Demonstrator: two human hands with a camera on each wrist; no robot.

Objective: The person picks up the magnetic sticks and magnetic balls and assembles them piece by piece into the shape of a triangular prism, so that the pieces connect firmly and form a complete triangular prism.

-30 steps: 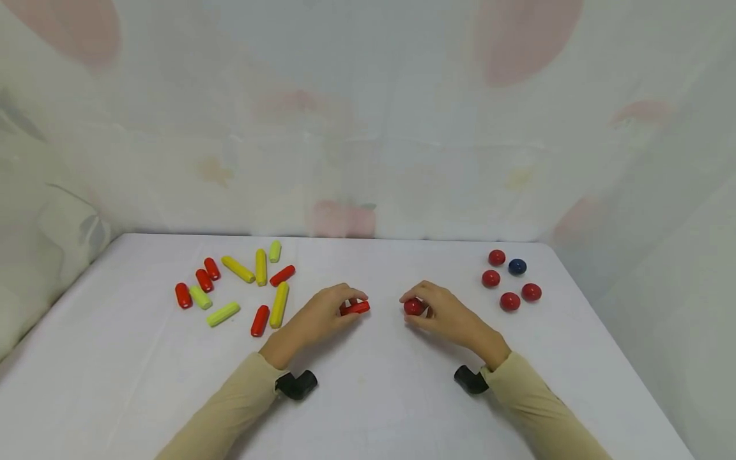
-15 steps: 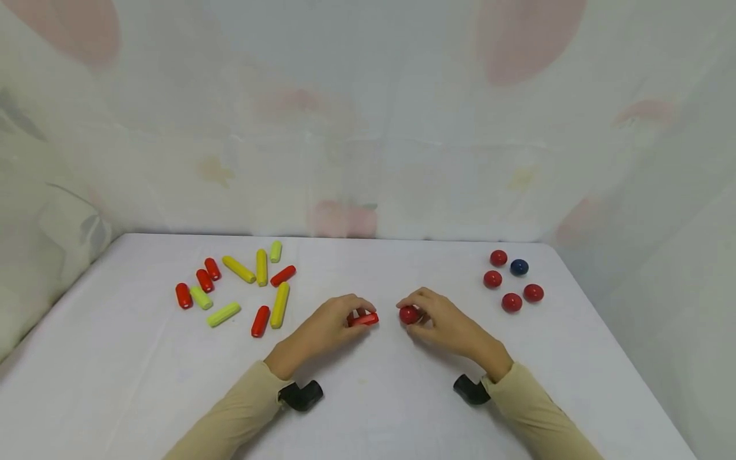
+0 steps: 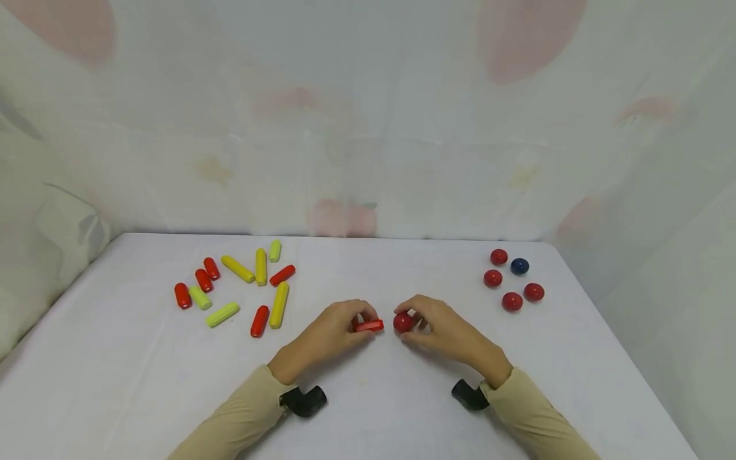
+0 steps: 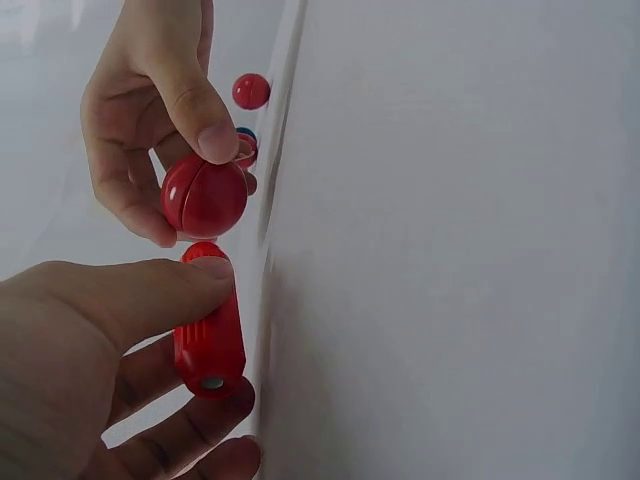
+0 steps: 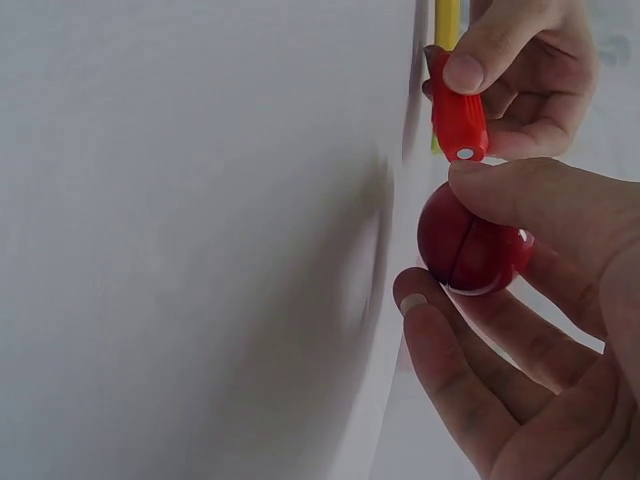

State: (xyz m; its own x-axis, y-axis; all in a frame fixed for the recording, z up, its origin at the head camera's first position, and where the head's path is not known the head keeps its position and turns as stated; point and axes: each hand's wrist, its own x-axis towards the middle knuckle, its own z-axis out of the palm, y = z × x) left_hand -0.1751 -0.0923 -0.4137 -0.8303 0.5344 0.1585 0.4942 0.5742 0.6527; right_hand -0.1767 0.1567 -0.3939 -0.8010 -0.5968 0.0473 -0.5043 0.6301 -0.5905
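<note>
My left hand (image 3: 336, 329) pinches a short red magnetic rod (image 4: 212, 345) between thumb and fingers. A silvery disc shows at the rod's end in both wrist views. Facing it, my right hand (image 3: 448, 326) holds a red ball (image 3: 403, 322) with a seam round its middle. In the head view a small gap separates rod and ball, just above the white table. The wrist views show the rod's tip very close to the ball (image 5: 470, 240); whether they touch I cannot tell there.
At left on the table (image 3: 356, 415) lie several red rods (image 3: 260, 321), yellow rods (image 3: 279, 305) and light green rods (image 3: 223, 314). Several red balls (image 3: 512, 301) and one dark blue ball (image 3: 520, 266) sit at right. A patterned cloth (image 3: 368, 128) hangs behind.
Both hands have come nearer the person and closer together, the left moving right with the rod, the right moving slightly left with the ball. The gap between rod and ball has narrowed.
</note>
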